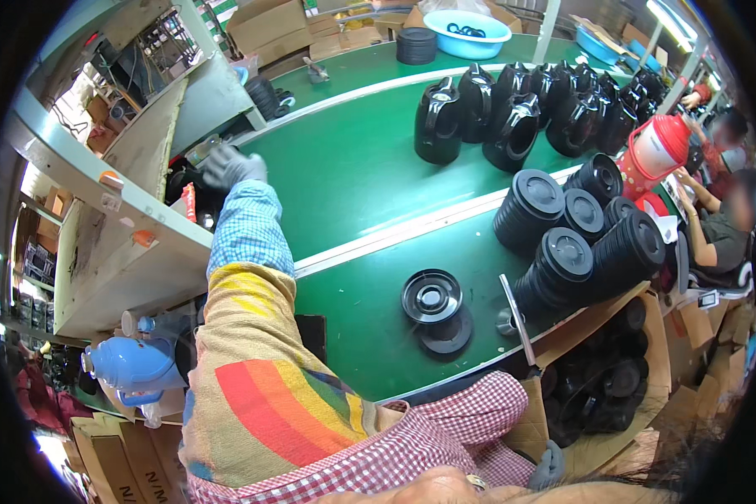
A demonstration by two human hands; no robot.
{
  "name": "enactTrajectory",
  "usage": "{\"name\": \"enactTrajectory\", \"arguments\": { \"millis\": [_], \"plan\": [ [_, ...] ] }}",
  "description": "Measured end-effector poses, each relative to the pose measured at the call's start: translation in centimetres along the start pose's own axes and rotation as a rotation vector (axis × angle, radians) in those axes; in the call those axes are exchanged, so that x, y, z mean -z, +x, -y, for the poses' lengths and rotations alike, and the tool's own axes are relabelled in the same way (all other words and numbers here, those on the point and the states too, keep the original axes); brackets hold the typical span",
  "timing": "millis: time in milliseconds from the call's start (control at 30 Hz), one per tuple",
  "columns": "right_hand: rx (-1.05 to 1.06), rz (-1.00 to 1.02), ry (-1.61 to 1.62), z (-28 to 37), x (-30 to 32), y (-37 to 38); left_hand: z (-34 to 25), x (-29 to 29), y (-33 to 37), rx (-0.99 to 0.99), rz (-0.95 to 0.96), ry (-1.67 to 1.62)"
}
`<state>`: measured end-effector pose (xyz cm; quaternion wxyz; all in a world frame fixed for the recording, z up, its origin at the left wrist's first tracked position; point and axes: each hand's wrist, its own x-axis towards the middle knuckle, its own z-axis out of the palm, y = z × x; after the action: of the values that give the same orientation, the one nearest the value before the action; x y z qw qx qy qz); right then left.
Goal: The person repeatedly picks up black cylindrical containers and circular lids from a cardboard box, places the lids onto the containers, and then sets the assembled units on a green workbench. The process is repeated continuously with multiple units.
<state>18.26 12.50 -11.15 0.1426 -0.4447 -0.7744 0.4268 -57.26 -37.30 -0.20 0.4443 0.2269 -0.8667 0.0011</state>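
My left hand (233, 168), in a grey glove, reaches out over the far left end of the green bench, its fingers apart with nothing visible in them. Close by lie dark items and a clear bottle (202, 149), half hidden by the hand and the frame. Low at the right, my right hand (549, 467), also gloved, hangs beside a cardboard box (592, 449) of black parts; its fingers are mostly hidden. On the near bench, a round black lid with a shiny rim (432, 296) overlaps a flat black disc (447, 333).
Several glossy black jugs (438, 122) stand on the green belt (344, 181). Stacks of black lids (529, 206), a red-and-white flask (659, 147) and a metal bar (517, 319) are at the right. Behind is a blue basin (467, 42); a blue jug (134, 363) hangs left. Co-workers sit far right.
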Motion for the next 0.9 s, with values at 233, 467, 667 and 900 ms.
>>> {"name": "enactTrajectory", "arguments": {
  "millis": [233, 467, 667, 900],
  "plan": [
    [0.072, 0.021, -0.172, 2.7, 0.1, -2.2, 2.0, 3.3, 1.1, 0.239, 0.686, 0.271],
    [0.051, -0.047, 0.021, 4.7, 1.1, -5.2, -6.3, 6.6, -3.3, -0.335, 0.385, -0.486],
    [0.211, -0.111, 0.02, 7.3, 1.8, -6.4, -11.0, 26.7, -9.8, -0.97, 0.24, -1.261],
    [0.398, -0.248, -0.028, 13.6, 5.8, -10.2, -12.0, 43.4, -24.6, -1.592, 0.794, -1.829]
  ]
}}
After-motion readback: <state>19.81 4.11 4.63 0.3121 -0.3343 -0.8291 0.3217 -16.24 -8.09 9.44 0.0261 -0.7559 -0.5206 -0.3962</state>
